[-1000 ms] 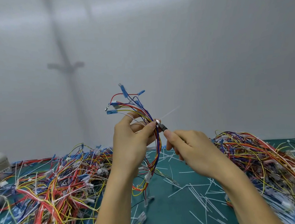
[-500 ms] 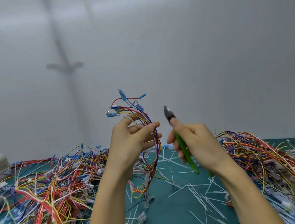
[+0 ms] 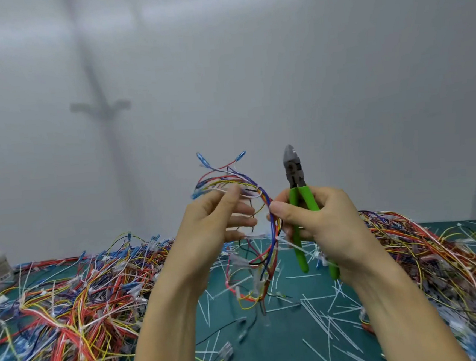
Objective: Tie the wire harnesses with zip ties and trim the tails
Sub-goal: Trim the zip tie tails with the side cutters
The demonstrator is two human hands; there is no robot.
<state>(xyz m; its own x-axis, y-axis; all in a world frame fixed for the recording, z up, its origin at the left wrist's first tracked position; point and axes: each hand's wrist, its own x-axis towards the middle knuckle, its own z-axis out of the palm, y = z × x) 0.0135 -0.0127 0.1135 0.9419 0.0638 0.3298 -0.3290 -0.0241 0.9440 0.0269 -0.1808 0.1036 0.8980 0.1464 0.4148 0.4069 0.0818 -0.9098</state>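
R hand (image 3: 328, 221) grip clamped on cutters (image 3: 294, 173) + pinching harness (image 3: 274, 228); L hand (image 3: 206, 228) grip apart, fingers loose.

Wire piles (image 3: 70, 301) left of the left hand (image 3: 207, 234) and right of the right hand (image 3: 320, 225); between, open mat (image 3: 273, 348) with cut tails (image 3: 321, 316).

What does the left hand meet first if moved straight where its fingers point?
Probably the wire harness, just past the fingertips of the left hand, then the right hand gripping the cutters. Depth unclear.
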